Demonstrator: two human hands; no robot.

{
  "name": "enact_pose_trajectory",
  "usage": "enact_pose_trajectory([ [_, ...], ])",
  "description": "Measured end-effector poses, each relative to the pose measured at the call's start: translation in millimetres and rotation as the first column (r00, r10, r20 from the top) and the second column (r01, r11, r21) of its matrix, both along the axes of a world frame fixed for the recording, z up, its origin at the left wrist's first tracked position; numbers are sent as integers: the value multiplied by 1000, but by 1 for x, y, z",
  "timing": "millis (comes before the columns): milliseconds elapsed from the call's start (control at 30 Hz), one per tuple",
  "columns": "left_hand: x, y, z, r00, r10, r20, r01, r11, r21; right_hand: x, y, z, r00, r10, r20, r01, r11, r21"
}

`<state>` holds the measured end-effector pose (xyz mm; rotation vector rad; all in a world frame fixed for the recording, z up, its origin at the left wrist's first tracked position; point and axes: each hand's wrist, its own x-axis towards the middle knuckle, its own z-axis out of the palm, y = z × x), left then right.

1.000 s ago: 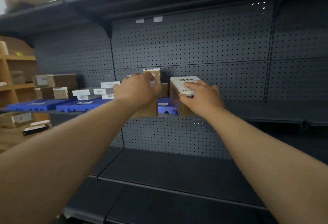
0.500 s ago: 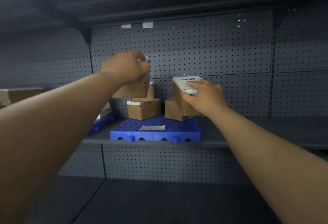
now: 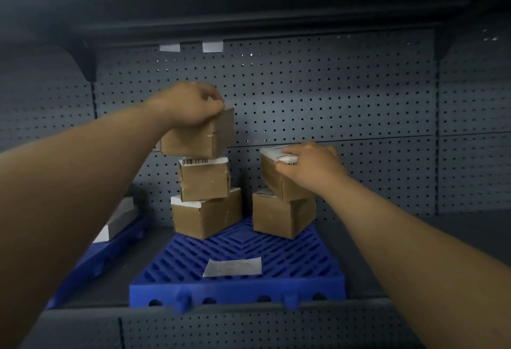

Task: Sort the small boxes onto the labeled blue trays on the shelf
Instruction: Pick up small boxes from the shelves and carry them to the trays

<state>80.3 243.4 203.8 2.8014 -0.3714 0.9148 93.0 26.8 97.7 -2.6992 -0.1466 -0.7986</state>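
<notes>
Since half a second ago the view has closed in on the blue tray [image 3: 237,289], and my left hand [image 3: 190,106] has carried its box [image 3: 197,138] to just above the left stack.

That hand is closed over the top of the box, fingers wrapped on its far upper edge. The box hangs directly over the barcode-topped box [image 3: 204,180], almost touching it, its long axis running left to right like the boxes below; I judge the coming move to be a short straight drop.

My right hand [image 3: 311,167] is curled over the labelled top of a tilted box [image 3: 279,174] that leans on the lower right box [image 3: 282,216]; whether it grips or merely presses, I cannot tell.

Count: five brown boxes at this tray, two stacked left, one held above them, two on the right. One paper label [image 3: 232,267] lies on the tray's front. A second blue tray [image 3: 110,252] sits to the left, holding pale flat boxes [image 3: 119,220].
</notes>
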Motion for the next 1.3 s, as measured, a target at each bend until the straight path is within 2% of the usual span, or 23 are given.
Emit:
enact_pose_trajectory([
  [300,65,25,6,972,-183,-145,178,983,-47,24,14,5,996,-80,-31,80,997,8],
  [600,87,36,3,956,-264,-127,265,964,-10,40,26,-5,969,-248,-6,247,967,-62],
  [733,89,37,-2,959,-270,-85,268,963,-37,35,33,-9,960,-275,57,276,961,-27],
  [933,74,37,-10,968,-200,148,211,976,-61,8,47,-13,936,-311,164,305,950,61],
  [1067,51,23,-26,952,-148,267,146,989,28,-10,46,-24,928,-326,180,321,945,58],
  [1300,-1,-32,-71,915,-236,327,196,969,151,-65,7,-47,934,-319,161,311,947,76],
])
